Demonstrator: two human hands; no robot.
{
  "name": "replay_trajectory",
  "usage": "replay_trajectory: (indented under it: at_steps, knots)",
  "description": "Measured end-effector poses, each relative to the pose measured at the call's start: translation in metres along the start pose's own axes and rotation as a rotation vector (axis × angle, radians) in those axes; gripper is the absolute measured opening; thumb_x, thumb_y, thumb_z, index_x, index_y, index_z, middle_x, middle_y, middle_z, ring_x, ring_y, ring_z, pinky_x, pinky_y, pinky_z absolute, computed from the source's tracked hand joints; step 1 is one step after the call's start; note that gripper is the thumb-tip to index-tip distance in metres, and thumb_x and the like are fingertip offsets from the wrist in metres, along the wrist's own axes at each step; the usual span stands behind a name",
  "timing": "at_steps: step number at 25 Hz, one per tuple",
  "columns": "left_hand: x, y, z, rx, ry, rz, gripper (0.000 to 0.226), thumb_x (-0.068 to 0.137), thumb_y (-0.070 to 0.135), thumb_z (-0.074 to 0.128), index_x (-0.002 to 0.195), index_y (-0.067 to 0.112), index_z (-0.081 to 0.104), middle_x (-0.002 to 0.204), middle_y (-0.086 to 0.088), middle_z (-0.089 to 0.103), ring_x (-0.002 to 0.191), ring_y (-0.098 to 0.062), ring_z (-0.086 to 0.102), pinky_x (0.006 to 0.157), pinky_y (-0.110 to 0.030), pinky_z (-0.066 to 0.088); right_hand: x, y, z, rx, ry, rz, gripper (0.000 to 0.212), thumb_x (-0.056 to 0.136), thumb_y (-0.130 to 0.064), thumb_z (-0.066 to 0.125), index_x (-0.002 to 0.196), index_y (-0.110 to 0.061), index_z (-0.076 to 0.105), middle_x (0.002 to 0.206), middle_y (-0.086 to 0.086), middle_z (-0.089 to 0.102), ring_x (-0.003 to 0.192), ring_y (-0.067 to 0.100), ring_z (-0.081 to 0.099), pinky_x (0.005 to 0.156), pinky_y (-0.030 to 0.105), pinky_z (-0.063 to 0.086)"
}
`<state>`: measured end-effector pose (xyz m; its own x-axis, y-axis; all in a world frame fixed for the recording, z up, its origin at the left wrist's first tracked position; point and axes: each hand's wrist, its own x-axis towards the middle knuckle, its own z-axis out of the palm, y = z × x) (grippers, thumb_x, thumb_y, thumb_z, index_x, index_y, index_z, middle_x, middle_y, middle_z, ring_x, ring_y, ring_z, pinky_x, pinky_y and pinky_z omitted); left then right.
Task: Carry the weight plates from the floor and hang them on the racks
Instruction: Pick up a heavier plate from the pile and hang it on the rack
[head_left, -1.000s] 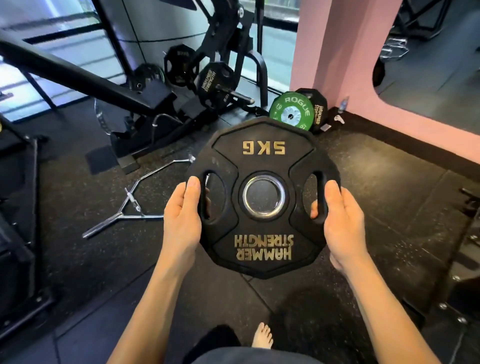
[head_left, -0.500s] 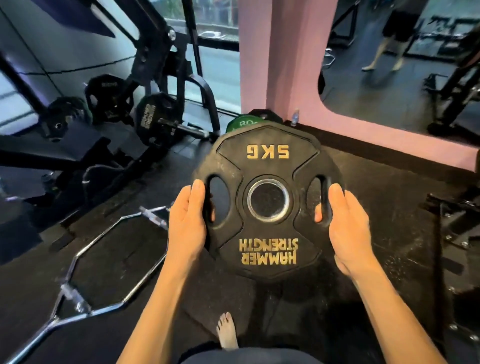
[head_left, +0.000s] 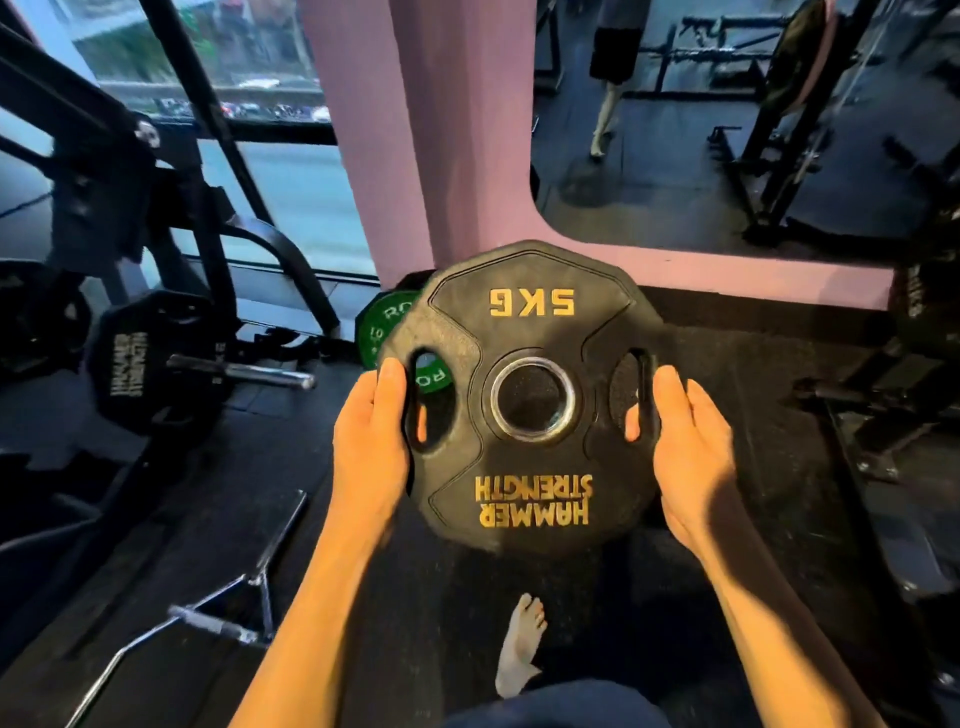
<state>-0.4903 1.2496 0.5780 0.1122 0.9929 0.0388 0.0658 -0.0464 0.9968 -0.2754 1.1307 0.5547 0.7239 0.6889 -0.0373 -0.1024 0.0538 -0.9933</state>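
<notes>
Head view, both hands grip 5kg plate edges, midair

Green plate mostly hidden behind the black plate (lettering cut short)

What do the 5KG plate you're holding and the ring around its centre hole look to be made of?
5KG plate: likely rubber or urethane coating; matte black, dull sheen, moulded raised gold lettering. Centre ring: looks like polished steel; bright, mirror-like rim. What lies under the coating cannot be seen.
</notes>
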Motion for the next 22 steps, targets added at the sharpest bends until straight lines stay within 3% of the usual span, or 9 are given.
replay_trajectory:
  at_steps: [3,6,9,11,15,17,19,22]
  knots:
    - [0.082,0.007,0.033,-0.014,-0.011,0.006,0.039,0.084,0.061,0.049,0.061,0.030,0.052,0.064,0.009,0.054,0.063,-0.007,0.049,0.062,-0.032,0.040,0.080,-0.009,0.028,0.002,-0.015,-0.012,0.053,0.084,-0.066,0.051,0.073,-0.015,0.062,0.066,0.005,0.057,0.062,0.023,0.055,0.059,0.038,0.048]
    - [0.163,0.012,0.067,-0.016,-0.015,0.008,0.042,0.083,0.065,0.048,0.064,0.029,0.053,0.068,0.005,0.056,0.063,-0.006,0.050,0.063,-0.030,0.041,0.159,-0.022,0.057,-0.055,0.026,-0.028,0.048,0.089,-0.060,0.047,0.072,-0.018,0.063,0.064,0.003,0.059,0.063,0.023,0.055,0.062,0.042,0.047]
    - [0.240,0.013,0.097,-0.052,-0.046,0.007,0.044,0.081,0.068,0.048,0.067,0.027,0.056,0.069,0.001,0.058,0.065,-0.008,0.053,0.062,-0.028,0.044,0.231,-0.025,0.080,-0.056,0.081,-0.043,0.039,0.093,-0.047,0.047,0.065,-0.028,0.066,0.057,-0.008,0.061,0.056,0.005,0.057,0.057,0.030,0.048]
    - [0.292,0.011,0.119,-0.054,-0.071,0.035,0.047,0.080,0.069,0.047,0.067,0.024,0.055,0.066,0.001,0.056,0.059,-0.006,0.050,0.055,-0.020,0.043,0.277,-0.024,0.097,-0.010,0.059,-0.091,0.036,0.095,-0.047,0.050,0.068,-0.028,0.065,0.059,-0.008,0.060,0.055,0.003,0.054,0.051,0.021,0.045]
    - [0.417,0.005,0.168,-0.149,-0.186,0.034,0.038,0.086,0.061,0.055,0.066,0.030,0.064,0.068,0.013,0.062,0.066,-0.002,0.055,0.062,-0.022,0.046,0.383,-0.018,0.137,-0.003,0.182,-0.134,0.033,0.098,-0.043,0.052,0.072,-0.030,0.068,0.065,-0.010,0.063,0.064,0.004,0.057,0.059,0.023,0.045]
    - [0.469,0.004,0.191,-0.197,-0.268,0.014,0.038,0.087,0.059,0.059,0.069,0.027,0.065,0.069,0.008,0.062,0.068,-0.006,0.057,0.062,-0.022,0.047,0.426,-0.016,0.152,-0.059,0.268,-0.114,0.037,0.098,-0.047,0.050,0.070,-0.028,0.066,0.066,-0.010,0.064,0.062,-0.002,0.057,0.058,0.018,0.045]
    - [0.523,0.013,0.217,-0.196,-0.366,0.055,0.038,0.092,0.056,0.055,0.071,0.025,0.063,0.067,0.004,0.062,0.064,-0.007,0.057,0.057,-0.023,0.047,0.465,-0.023,0.165,-0.099,0.307,-0.145,0.041,0.096,-0.053,0.049,0.070,-0.023,0.061,0.062,-0.007,0.063,0.057,0.001,0.056,0.054,0.013,0.044]
    - [0.589,0.025,0.266,-0.165,-0.445,0.088,0.040,0.101,0.043,0.048,0.069,0.023,0.062,0.063,0.008,0.063,0.059,-0.004,0.058,0.054,-0.015,0.047,0.519,-0.034,0.175,-0.109,0.418,-0.149,0.047,0.091,-0.060,0.049,0.066,-0.021,0.057,0.060,-0.002,0.061,0.056,0.008,0.055,0.057,0.019,0.045]
